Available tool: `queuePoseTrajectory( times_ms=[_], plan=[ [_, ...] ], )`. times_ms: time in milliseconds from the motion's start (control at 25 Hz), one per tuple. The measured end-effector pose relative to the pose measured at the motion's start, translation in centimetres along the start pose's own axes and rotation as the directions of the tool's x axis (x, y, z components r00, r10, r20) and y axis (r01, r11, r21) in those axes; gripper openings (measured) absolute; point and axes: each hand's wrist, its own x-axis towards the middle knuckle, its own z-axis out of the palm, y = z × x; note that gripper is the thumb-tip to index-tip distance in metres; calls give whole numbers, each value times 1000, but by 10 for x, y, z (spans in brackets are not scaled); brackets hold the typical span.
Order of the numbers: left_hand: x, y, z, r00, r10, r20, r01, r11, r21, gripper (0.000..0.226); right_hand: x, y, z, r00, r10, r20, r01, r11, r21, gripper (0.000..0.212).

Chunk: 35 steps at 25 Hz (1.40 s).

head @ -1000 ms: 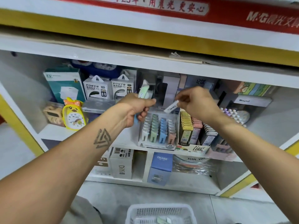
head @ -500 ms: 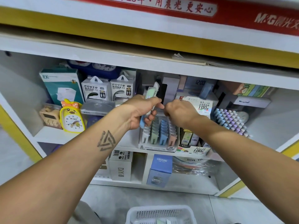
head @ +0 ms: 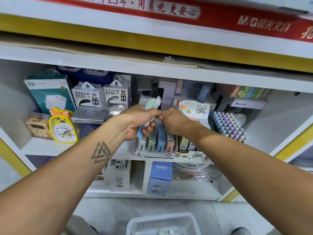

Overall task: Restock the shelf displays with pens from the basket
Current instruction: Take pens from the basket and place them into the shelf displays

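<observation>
Head view: the left hand (head: 135, 122) grips a small bunch of pastel items, pens as far as the packaging shows, with the fingers curled round them; a green and white end sticks out above the fist toward 1 o'clock and a blue end shows below it. The right hand (head: 174, 122) sits just beside it at 3 o'clock, its fingers drawn together at the bunch's edge, apparently pinching one piece to draw it free, though the tips are hidden behind the knuckles, so I cannot tell what they hold.

Directly below both hands, at 6 o'clock, stands the pastel display box (head: 155, 143) on the shelf (head: 50, 146), its rows of white, green, blue and pink packs nearly full. A second display (head: 191, 150) stands touching it at 3 o'clock. The basket (head: 162, 223) sits on the floor at the bottom edge, with a few pieces left inside.

To do this step well, the left hand should hold the bunch steady while the right hand draws out only one piece, matches its colour to a row, and slides it in upright from the front without knocking neighbours over.
</observation>
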Motion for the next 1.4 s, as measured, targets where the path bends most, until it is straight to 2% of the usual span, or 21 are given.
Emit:
queuePoseTrajectory(
  times_ms=[80, 120, 160, 200, 240, 280, 320, 360, 560, 760, 920, 1040, 1120, 1280, 1400],
  plan=[
    [1, 0, -3, 1000, -11, 16, 11, 1000, -27, 16, 0, 3, -1, 999, 29, -15, -27, 995, 99, 15],
    [1, 0, -4, 999, -22, 35, 23, 999, -49, 17, -1, 5, -4, 997, 61, -45, -49, 971, 233, 20],
    [1, 1, -6, 997, -36, 61, 41, 996, -75, 17, -4, 8, -8, 992, 111, -61, -69, 881, 469, 28],
    [0, 1, -8, 994, -52, 93, 62, 993, -101, 18, -8, 11, -13, 988, 152, -40, -73, 669, 740, 33],
    [-1, 2, -10, 989, -69, 128, 85, 988, -126, 18, -12, 14, -17, 989, 147, 5, -60, 371, 927, 35],
    [-3, 2, -12, 983, -84, 162, 108, 983, -145, 18, -16, 17, -20, 993, 108, 40, -51, 102, 993, 33],
    [-5, 3, -13, 977, -94, 193, 125, 980, -154, 19, -20, 19, -23, 996, 75, 42, -38, -47, 998, 28],
    [-7, 4, -14, 971, -100, 217, 135, 979, -152, 21, -23, 20, -26, 997, 67, 33, -26, -102, 994, 22],
    [-13, 7, -16, 969, -106, 224, 152, 968, -199, 29, -25, 23, -33, 979, 203, 3, 23, -127, 992, 19],
    [-12, 9, -22, 985, -95, 143, 134, 947, -292, 26, -26, 30, -34, 973, 229, 12, -4, -35, 999, 12],
    [-9, 8, -24, 993, -97, 61, 112, 938, -328, 26, -25, 32, -38, 984, 177, 30, -32, 8, 999, 16],
    [-6, 6, -24, 995, -96, -4, 91, 956, -279, 23, -24, 34, -43, 990, 120, 69, -70, 8, 998, 19],
    [-5, 5, -24, 995, -88, -54, 75, 973, -217, 21, -22, 32, -44, 986, 164, 37, -59, 126, 990, 13],
    [-2, 5, -27, 984, -87, -154, 72, 992, -103, 16, -16, 31, -50, 968, 199, -154, 23, 540, 841, 13],
    [-4, 7, -29, 988, -105, -109, 89, 986, -142, 15, -11, 33, -53, 969, 150, -196, 38, 694, 719, 17]
  ],
)
